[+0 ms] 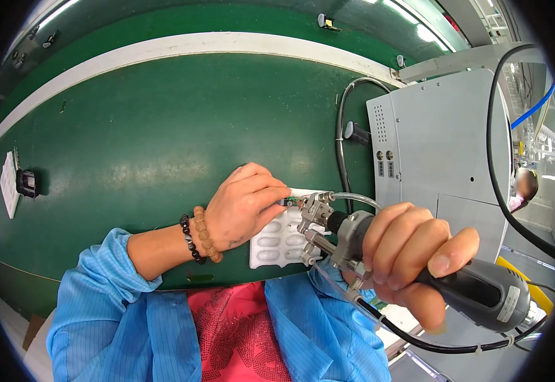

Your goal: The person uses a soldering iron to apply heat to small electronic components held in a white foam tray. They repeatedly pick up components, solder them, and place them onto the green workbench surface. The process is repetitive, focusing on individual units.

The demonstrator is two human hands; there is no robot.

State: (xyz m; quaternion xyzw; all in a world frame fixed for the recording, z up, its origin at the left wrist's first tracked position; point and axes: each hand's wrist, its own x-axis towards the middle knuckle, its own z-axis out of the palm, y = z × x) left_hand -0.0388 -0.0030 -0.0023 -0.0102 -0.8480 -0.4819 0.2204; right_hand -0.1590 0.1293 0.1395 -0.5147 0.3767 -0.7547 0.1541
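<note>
Fingers of the left hand (242,207) pinch a small green part (290,201) and hold it just above the top edge of a white tray (276,245) with rows of oval pockets. The tray lies on the green surface (163,140), close to the person's body, partly under that hand. The right hand (411,261) is clamped around the dark grey grip of a power screwdriver (379,251), fingers wrapped tight and the thumb lying along the handle. The tool's metal nose (312,213) points left and meets the small part at the left fingertips. A clear tube and a black cable (430,344) run off the tool. A grey machine box (443,146) stands to the right on the surface. The left wrist wears two bead bracelets (200,235) below a blue sleeve (99,299).
</note>
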